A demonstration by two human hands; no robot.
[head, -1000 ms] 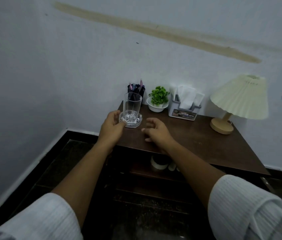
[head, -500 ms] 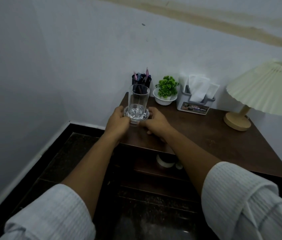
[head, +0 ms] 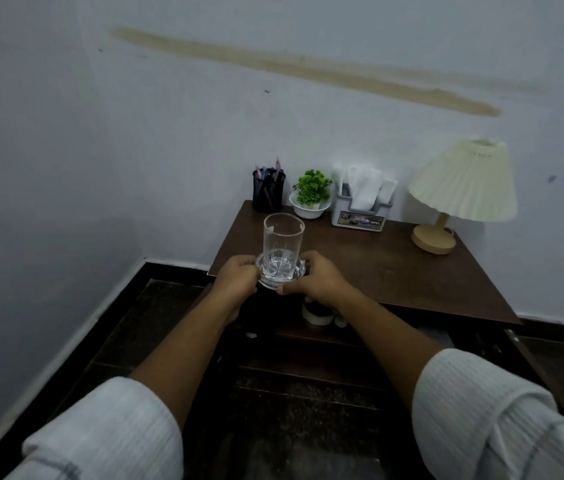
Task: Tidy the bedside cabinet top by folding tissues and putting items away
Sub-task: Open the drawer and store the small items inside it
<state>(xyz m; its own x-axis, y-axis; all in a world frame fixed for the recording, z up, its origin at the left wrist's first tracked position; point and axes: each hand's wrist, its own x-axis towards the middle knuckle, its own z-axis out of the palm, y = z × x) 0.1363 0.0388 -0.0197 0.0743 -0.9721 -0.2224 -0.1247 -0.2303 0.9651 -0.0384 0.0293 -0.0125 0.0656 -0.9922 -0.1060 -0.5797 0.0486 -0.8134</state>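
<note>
A clear drinking glass [head: 283, 240] stands upright on a round glass coaster [head: 298, 270]. My left hand [head: 235, 280] grips the coaster's left rim and my right hand [head: 318, 282] grips its right rim. The pair is held at the front left corner of the dark wooden bedside cabinet [head: 395, 271], partly past its edge. A grey tissue holder [head: 360, 216] with white tissues [head: 365, 187] sticking up stands at the back of the cabinet top.
Along the back stand a black pen cup [head: 268, 192], a small green plant in a white bowl [head: 311, 199] and a cream pleated lamp [head: 460, 188] at the right. A tape roll [head: 317, 315] lies on the shelf below. A wall corner lies to the left.
My right hand closed on the coaster beside my left. Both hands have drawn the coaster and glass from the cabinet's left side toward its front left corner, toward me.
</note>
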